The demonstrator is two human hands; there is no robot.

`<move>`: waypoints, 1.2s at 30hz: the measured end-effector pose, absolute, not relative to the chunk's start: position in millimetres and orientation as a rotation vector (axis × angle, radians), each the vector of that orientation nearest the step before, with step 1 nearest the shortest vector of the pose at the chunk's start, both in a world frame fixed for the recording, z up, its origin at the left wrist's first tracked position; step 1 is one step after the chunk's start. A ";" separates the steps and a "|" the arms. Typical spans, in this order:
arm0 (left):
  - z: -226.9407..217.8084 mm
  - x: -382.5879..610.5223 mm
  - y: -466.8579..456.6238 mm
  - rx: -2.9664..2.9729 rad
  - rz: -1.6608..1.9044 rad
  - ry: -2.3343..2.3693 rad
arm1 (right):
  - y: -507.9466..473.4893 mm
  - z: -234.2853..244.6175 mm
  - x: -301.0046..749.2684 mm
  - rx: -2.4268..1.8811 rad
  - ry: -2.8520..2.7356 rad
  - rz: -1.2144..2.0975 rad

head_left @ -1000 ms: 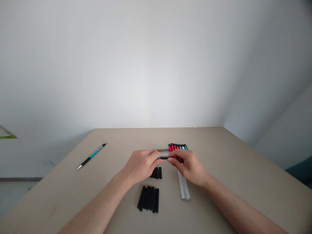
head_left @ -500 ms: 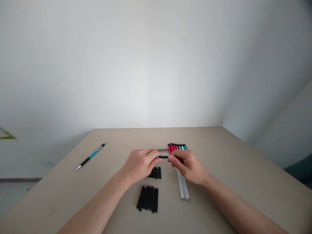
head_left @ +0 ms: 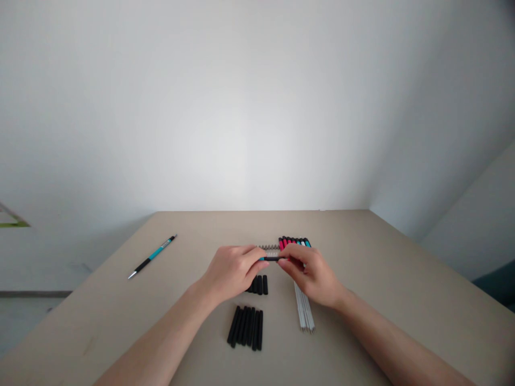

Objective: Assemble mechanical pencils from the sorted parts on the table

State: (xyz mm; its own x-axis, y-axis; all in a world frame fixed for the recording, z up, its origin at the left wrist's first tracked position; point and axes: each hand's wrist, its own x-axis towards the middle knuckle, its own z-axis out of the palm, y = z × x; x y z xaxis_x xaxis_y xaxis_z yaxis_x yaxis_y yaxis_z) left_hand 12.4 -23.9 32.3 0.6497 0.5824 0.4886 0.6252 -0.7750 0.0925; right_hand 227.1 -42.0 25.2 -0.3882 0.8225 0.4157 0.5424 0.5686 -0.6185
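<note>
Between my two hands a slim pen barrel (head_left: 272, 259) lies level above the table, mostly black where it shows, with a bit of blue at its left. My left hand (head_left: 236, 271) is closed on the blue end, its thumb below and fingers on top. My right hand (head_left: 308, 272) pinches the black end between thumb and fingertips. Under the left hand stand short black tubes (head_left: 259, 285), partly covered by it. White pen refills (head_left: 304, 310) with metal tips run out from beneath the right hand. The barrel's two ends are hidden by the fingers.
Longer black tubes (head_left: 245, 328) lie side by side at the front. Behind my hands are small springs (head_left: 268, 247), clear small parts (head_left: 272, 254) and a row of red, blue and white barrels (head_left: 295, 242). A complete blue-and-black pen (head_left: 153, 256) rests at the table's left.
The right fingertips sit slightly differently on the black end, with a little of it now showing between them. The left hand keeps its hold. The whole view has shifted slightly.
</note>
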 end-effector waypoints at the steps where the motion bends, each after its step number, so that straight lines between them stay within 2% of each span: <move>1: 32.9 12.6 -24.3 -2.777 -0.766 -1.023 | -42.4 25.6 227.1 -1.082 -2.085 0.500; 17: 28.9 11.2 -23.4 -2.772 -0.767 -0.995 | -42.0 22.9 227.1 -1.130 -2.081 0.593; 24: 31.7 12.9 -24.5 -2.795 -0.729 -1.043 | -44.0 25.9 226.0 -1.015 -2.091 0.386; 31: 32.7 13.1 -25.3 -2.782 -0.724 -1.047 | -43.1 27.6 226.4 -1.062 -2.108 0.527; 36: 32.7 13.0 -23.6 -2.790 -0.734 -1.062 | -41.0 23.5 229.3 -1.079 -2.047 0.434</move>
